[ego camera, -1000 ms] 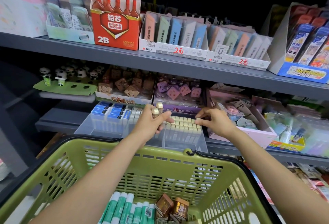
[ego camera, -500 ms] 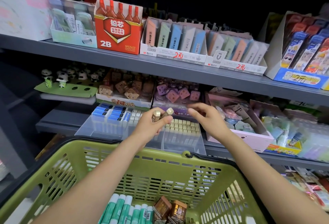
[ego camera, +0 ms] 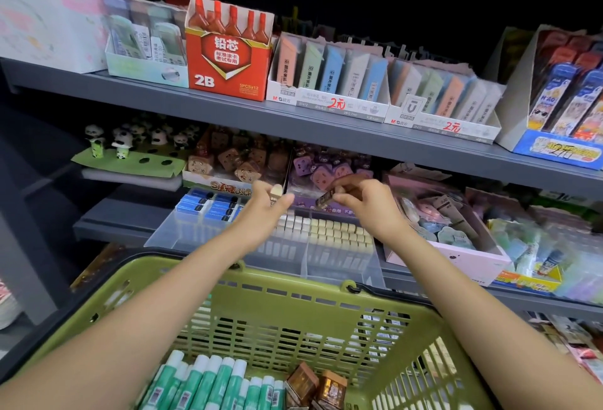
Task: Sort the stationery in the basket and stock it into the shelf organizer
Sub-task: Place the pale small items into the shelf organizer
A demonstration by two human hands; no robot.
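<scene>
Above the clear shelf organizer (ego camera: 261,246), the right hand (ego camera: 368,204) pinches one small eraser (ego camera: 324,200) taken for slotting into the cream rows, while the left hand (ego camera: 264,210) grips the spare (ego camera: 276,190), with the green basket (ego camera: 261,282) near.

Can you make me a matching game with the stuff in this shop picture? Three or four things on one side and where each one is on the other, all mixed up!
Things:
1. red 2B cardboard box
2. green-and-white glue sticks
3. small cream eraser
4. small brown eraser

Places:
A. pinched in the right hand
B. on the top grey shelf
C. held in the left hand
D. in the green plastic basket

Pairs: 1-B, 2-D, 3-C, 4-A
</scene>
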